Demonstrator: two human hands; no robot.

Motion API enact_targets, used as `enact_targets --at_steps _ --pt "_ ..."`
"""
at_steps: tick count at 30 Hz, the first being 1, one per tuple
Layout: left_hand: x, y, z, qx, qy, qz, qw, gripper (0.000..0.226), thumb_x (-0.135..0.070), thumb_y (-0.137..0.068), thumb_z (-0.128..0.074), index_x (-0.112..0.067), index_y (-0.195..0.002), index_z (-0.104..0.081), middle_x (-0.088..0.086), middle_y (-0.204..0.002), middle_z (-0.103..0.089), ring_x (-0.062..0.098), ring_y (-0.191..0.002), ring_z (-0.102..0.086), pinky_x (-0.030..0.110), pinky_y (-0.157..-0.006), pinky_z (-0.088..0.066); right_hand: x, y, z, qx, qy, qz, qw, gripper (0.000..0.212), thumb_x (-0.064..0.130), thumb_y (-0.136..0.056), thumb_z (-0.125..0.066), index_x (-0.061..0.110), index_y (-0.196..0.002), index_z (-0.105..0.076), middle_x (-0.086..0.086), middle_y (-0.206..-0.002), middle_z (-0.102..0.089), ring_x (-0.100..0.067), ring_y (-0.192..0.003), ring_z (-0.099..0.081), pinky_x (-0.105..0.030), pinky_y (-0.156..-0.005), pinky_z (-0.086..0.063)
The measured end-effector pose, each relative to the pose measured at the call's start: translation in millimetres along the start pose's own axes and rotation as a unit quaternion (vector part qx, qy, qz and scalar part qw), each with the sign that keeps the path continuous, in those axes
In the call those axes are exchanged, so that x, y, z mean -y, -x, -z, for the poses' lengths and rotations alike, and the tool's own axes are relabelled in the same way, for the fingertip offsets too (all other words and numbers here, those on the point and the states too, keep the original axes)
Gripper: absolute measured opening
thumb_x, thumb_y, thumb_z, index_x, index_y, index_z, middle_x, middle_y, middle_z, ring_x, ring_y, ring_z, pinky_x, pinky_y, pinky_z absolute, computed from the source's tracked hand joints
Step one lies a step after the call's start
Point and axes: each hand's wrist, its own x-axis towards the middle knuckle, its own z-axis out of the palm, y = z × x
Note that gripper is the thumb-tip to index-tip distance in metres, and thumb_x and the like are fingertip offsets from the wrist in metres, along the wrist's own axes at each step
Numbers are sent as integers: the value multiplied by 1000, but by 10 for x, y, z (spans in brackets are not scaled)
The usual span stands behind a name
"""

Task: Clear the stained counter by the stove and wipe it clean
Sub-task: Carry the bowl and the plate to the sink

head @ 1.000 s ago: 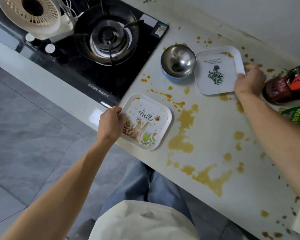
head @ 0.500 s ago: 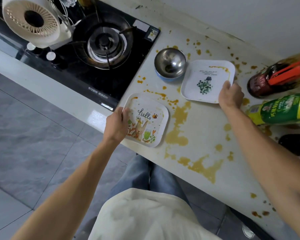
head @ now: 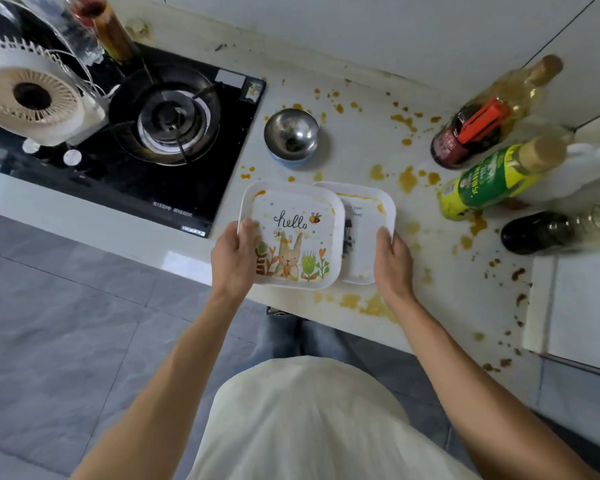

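Observation:
My left hand point(head: 234, 258) grips the left edge of a square white plate with a rabbit and "hello" on it point(head: 293, 237). That plate overlaps a second square white plate point(head: 364, 223), whose right edge my right hand point(head: 392, 265) holds. Both plates are above the front part of the pale counter point(head: 440, 292), which is spattered with brown-orange sauce stains point(head: 407, 178). I cannot tell whether the plates touch the counter. A steel bowl point(head: 291, 135) sits behind the plates, beside the stove.
A black gas stove point(head: 167, 123) lies to the left, with a white fan point(head: 28, 98) on it. Several bottles point(head: 492, 174) stand and lie at the right, near the wall. A white raised surface point(head: 586, 306) borders the counter at the far right.
Both hands lifted their plates and brought them together in front of me; the rabbit plate now overlaps the other. The view shifted right, showing more bottles.

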Motion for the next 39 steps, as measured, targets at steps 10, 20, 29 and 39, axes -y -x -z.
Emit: enact_targets --at_steps 10,20,29,39 --pt "-140 126 -230 18 -51 -68 996 43 -55 -108 -37 -29 -76 -47 -7 -69 -54 1 -59 -52 15 -52 -40 -43 471 -88 54 -84 -31 995 43 71 -99 -35 43 -95 -68 30 -97 -72 13 -95 -64 -23 -80 -53" --pt "-1 144 -459 109 -84 -72 988 40 -49 -110 -36 -21 -95 -60 1 -81 -68 10 -70 -64 25 -57 -50 -252 427 -44 43 -101 -28 994 23 43 -99 -58 25 -108 -70 4 -99 -77 -15 -90 -73 -42 -82 -59" --pt "-105 -562 -433 155 64 95 981 30 -36 -108 -52 -18 -130 -62 6 -110 -76 25 -96 -76 40 -80 -63 -374 358 153 33 -93 -83 992 24 39 -106 -46 30 -111 -68 7 -108 -76 -16 -102 -73 -49 -94 -60" --pt "-512 -1865 -736 62 153 191 968 29 -35 -95 -71 -11 -106 -62 9 -91 -65 26 -81 -69 36 -78 -64 -631 427 245 -3 -135 -112 984 26 37 -106 -43 39 -115 -67 15 -111 -77 -2 -98 -75 -19 -73 -60"
